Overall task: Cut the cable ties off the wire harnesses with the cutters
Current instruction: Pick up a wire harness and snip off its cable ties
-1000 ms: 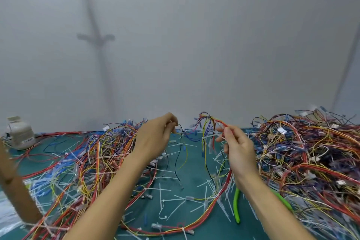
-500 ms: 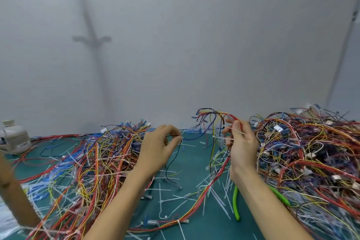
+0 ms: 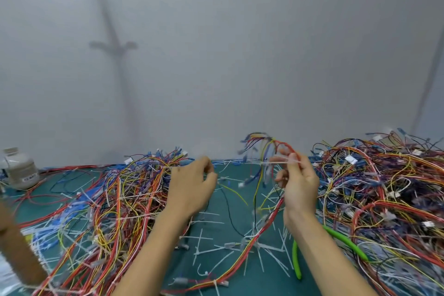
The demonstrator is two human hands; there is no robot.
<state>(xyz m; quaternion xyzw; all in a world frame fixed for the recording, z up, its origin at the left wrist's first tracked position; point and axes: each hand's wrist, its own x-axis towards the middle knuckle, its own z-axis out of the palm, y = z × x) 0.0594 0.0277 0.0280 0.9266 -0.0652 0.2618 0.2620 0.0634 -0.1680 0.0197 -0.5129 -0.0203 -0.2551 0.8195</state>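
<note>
While heaps of wire harnesses crowd both sides of a green mat strewn with loose ties, one harness arches up between the hands and trails down the mat toward the viewer. Green-handled cutters lie unheld on the mat under the right forearm, handles toward the viewer. The right hand, fingers curled, pinches a white cable tie. It lies level, long axis left to right, its free end pointing left. The left hand, fingers curled, pinches a thin black wire hanging to the mat.
</note>
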